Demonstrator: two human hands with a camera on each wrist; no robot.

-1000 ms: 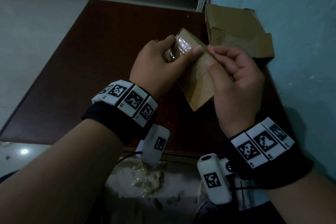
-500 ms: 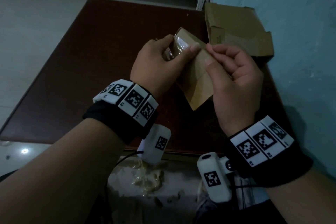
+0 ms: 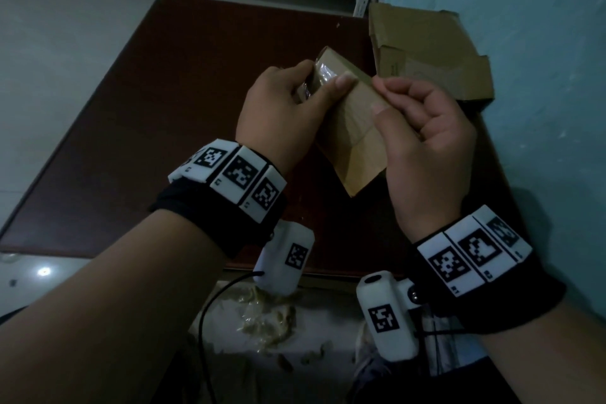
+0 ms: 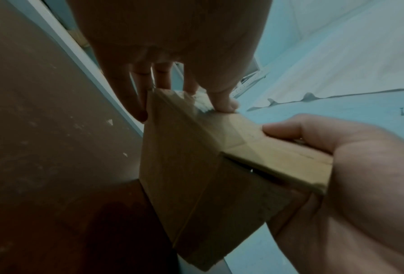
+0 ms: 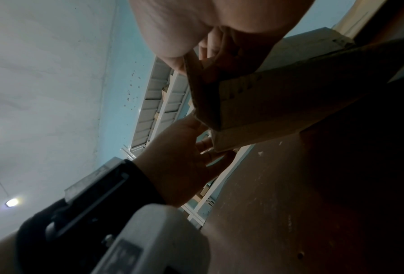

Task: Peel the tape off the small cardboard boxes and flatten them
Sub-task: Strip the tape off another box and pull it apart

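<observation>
A dark brown table [image 3: 137, 128] fills most of the head view, set against a pale blue wall [image 3: 541, 108]. At its far right corner, against the wall, lies a pile of flattened cardboard [image 3: 426, 52]. Above the table's middle, lifted clear of the surface, both hands hold a small cardboard box [image 3: 354, 147], which tilts with one end toward the person and the other end away. The left hand [image 3: 278, 115] grips the far end, fingers curled round the side and thumb [image 3: 341, 82] pressed on the top where shiny clear tape [image 3: 324, 74] wraps the end. The right hand [image 3: 426, 147] grips the box's right side, fingers curled behind it and thumb laid across the top face. In the left wrist view a flap [image 4: 278, 163] on the near end stands slightly open, showing a dark slit.
</observation>
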